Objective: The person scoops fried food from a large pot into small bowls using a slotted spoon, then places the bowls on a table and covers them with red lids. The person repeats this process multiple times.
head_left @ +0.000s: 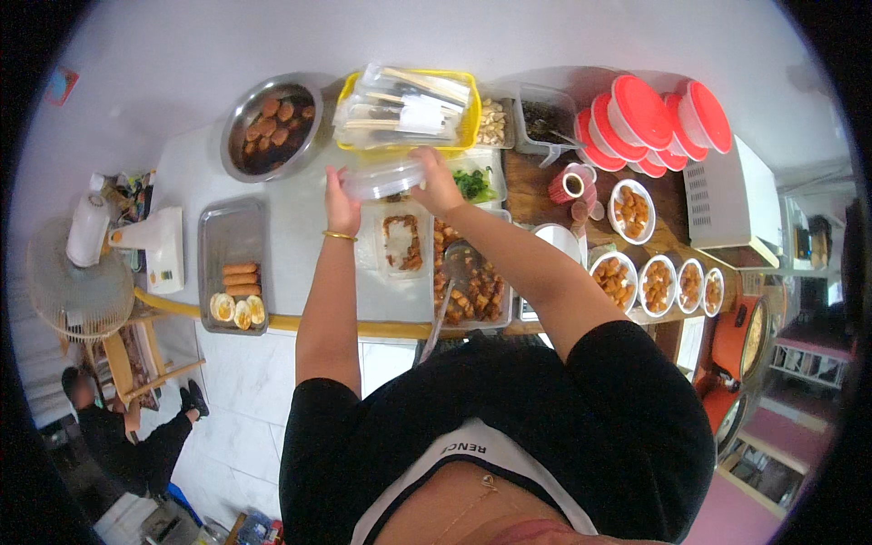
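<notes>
Between my left hand [343, 204] and my right hand [436, 182] is a piece of clear plastic ware [383, 181], held at its two ends above the counter. It looks like a lid or a small stack of lids; which, I cannot tell. Just below it on the counter stands an open clear plastic box [403, 244] with brown food inside. To its right, partly under my right forearm, a larger tray of diced brown food [470, 300] holds a metal ladle [446, 303]. Chopped greens [473, 184] lie in a container beside my right hand.
Behind my hands is a yellow basket [475, 129] of wrapped chopsticks. Leftward are a steel bowl [231, 146] and a metal tray [235, 228] with sausages and eggs. Rightward stand red-lidded tubs [640, 112] and several filled bowls [659, 286]. A person [129, 443] sits at far left.
</notes>
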Available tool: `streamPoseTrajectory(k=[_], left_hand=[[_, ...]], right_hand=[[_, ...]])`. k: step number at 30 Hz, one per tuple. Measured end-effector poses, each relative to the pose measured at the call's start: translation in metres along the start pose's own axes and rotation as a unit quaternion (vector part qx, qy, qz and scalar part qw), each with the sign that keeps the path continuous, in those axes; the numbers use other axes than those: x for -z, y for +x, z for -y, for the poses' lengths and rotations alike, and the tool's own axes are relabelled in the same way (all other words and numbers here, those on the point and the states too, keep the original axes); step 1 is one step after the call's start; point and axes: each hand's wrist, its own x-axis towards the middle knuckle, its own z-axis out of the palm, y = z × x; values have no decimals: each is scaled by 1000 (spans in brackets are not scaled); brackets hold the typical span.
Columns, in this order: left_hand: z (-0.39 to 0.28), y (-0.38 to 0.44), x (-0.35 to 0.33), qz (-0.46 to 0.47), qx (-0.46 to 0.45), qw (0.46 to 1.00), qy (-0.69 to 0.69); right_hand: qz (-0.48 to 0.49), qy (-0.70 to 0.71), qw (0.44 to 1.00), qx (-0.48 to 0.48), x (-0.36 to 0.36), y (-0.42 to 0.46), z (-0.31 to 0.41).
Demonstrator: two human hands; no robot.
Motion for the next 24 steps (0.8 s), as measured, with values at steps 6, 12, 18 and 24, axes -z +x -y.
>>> streamPoseTrajectory(k=[6, 12, 18, 24], left_hand=[[13, 2, 26, -51, -103, 982, 150], [1, -76, -44, -5, -163, 983, 82], [69, -160, -184, 168, -188, 914, 317], [234, -181, -305, 229, -103, 924, 288]], right_hand=[[66, 17, 989, -132, -8, -11, -1], [93, 142, 983, -72, 55, -63, 24], [-118, 413, 879, -207, 191, -153, -26], [-282, 244, 869, -326, 329, -212, -112]])
